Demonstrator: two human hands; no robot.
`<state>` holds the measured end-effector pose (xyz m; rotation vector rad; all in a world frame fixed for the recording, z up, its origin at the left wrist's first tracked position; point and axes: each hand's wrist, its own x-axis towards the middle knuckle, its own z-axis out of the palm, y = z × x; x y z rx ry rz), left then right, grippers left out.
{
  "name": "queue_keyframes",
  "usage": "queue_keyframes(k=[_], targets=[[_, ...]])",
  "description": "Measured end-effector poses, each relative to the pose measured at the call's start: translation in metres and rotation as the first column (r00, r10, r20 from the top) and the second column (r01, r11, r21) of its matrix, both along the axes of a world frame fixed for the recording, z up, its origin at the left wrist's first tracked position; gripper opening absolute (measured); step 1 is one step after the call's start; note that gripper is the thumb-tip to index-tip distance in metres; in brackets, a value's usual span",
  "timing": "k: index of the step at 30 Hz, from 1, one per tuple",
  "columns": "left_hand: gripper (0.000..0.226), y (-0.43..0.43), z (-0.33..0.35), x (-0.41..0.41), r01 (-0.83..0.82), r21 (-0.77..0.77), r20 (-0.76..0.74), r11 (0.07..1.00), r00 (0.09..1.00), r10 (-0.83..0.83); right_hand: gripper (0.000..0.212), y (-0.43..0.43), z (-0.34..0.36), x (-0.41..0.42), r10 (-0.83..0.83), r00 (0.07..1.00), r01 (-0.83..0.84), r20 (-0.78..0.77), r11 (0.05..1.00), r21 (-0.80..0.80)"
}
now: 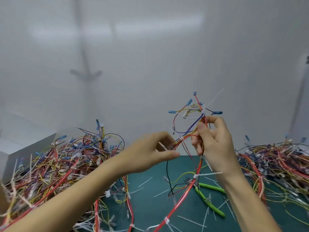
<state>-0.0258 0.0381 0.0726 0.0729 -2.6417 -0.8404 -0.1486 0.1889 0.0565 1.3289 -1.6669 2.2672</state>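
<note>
Wide green worktop (150, 206) here, and it's swamped: a big heap of coloured wiring on the left (58, 161), another heap on the right (275, 158), and I can't tell which is finished stock and which is waiting. At the far left stands a white box (25, 148), the only container in sight, and from here its inside is hidden. Up in the air over the middle is the wire harness (185, 193), its red trunk trailing down onto the worktop. The right hand (215, 144) has its grip clamped round the bundle just under the top cable tie (202, 111). The left hand (150, 151) has its grip pinched on a side branch beside another tie. By my reckoning it's well along, with ties on at several spots down the trunk. Yet the long tail (209, 173) low down and the one poking up top look untrimmed. The green-handled cutters (210, 186) lie idle near the trunk, among snipped tie ends (145, 181).
</note>
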Motion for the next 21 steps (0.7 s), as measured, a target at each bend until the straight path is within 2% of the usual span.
queue_keyframes(k=[2, 4, 6, 7, 9, 14, 16, 17, 19, 21], targets=[[0.055, -0.011, -0.012, 0.004, -0.022, 0.003, 0.167, 1.0, 0.986, 0.021, 0.005, 0.005, 0.003, -0.004, -0.027, 1.0, 0.027, 0.007, 0.999, -0.043], [0.069, -0.024, -0.03, 0.008, -0.026, -0.149, 0.419, 0.989, 0.904, 0.087, 0.007, 0.01, 0.006, -0.009, -0.045, 0.999, 0.046, 0.014, 0.996, -0.08], [0.073, -0.038, -0.052, 0.014, -0.001, -0.383, 0.63, 0.924, 0.731, 0.262, 0.009, 0.014, 0.008, -0.013, -0.082, 0.997, 0.081, -0.004, 0.993, -0.091], [0.072, -0.045, -0.062, 0.017, 0.017, -0.477, 0.686, 0.879, 0.633, 0.36, 0.009, 0.016, 0.008, -0.015, -0.105, 0.994, 0.103, -0.02, 0.991, -0.09], [0.069, -0.056, -0.077, 0.022, 0.058, -0.597, 0.709, 0.8, 0.506, 0.492, 0.007, 0.017, 0.007, -0.018, -0.138, 0.989, 0.134, -0.044, 0.987, -0.088], [0.062, -0.069, -0.074, 0.024, 0.144, -0.728, 0.662, 0.67, 0.4, 0.634, 0.019, 0.02, 0.006, -0.026, -0.203, 0.97, 0.202, -0.13, 0.979, -0.023], [0.05, -0.066, -0.069, 0.017, 0.103, -0.715, 0.663, 0.691, 0.411, 0.625, 0.029, 0.02, 0.005, -0.026, -0.175, 0.973, 0.182, -0.15, 0.983, 0.029], [0.046, -0.062, -0.067, 0.013, 0.047, -0.712, 0.642, 0.701, 0.449, 0.621, 0.033, 0.019, 0.005, -0.025, -0.156, 0.973, 0.17, -0.167, 0.983, 0.069], [0.037, -0.049, -0.06, 0.002, -0.109, -0.732, 0.489, 0.672, 0.603, 0.63, 0.039, 0.015, 0.004, -0.022, -0.13, 0.969, 0.164, -0.209, 0.974, 0.154], [0.031, -0.032, -0.051, -0.012, -0.312, -0.663, 0.238, 0.68, 0.774, 0.587, 0.041, 0.009, 0.002, -0.017, -0.108, 0.964, 0.163, -0.244, 0.963, 0.216]])
